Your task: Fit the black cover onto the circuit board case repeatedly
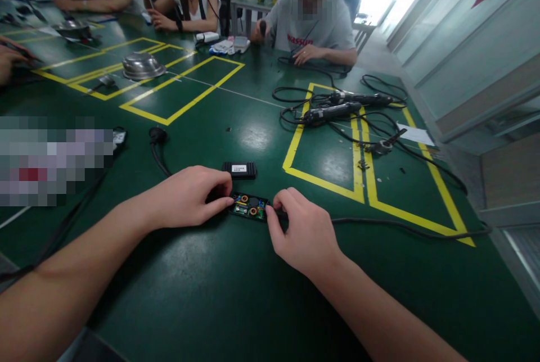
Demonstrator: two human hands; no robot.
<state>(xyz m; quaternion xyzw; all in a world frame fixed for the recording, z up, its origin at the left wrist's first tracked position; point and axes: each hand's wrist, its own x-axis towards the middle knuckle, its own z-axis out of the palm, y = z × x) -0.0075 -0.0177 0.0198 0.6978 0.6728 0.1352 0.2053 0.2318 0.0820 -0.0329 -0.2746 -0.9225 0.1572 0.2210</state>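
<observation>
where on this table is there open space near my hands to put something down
Bare green table lies between your forearms, below the open circuit board that your left hand and right hand pinch. More lies beyond the black cover, toward the yellow tape. Crowded: the right, where electric screwdrivers and cables tangle.

Far across the bench from you, the person's grey T-shirt (314,27) carries red lettering, partly hidden, too cut off to read whole. Just beyond your hands, the black cover (239,169) bears a white label, its print too small to read.
</observation>
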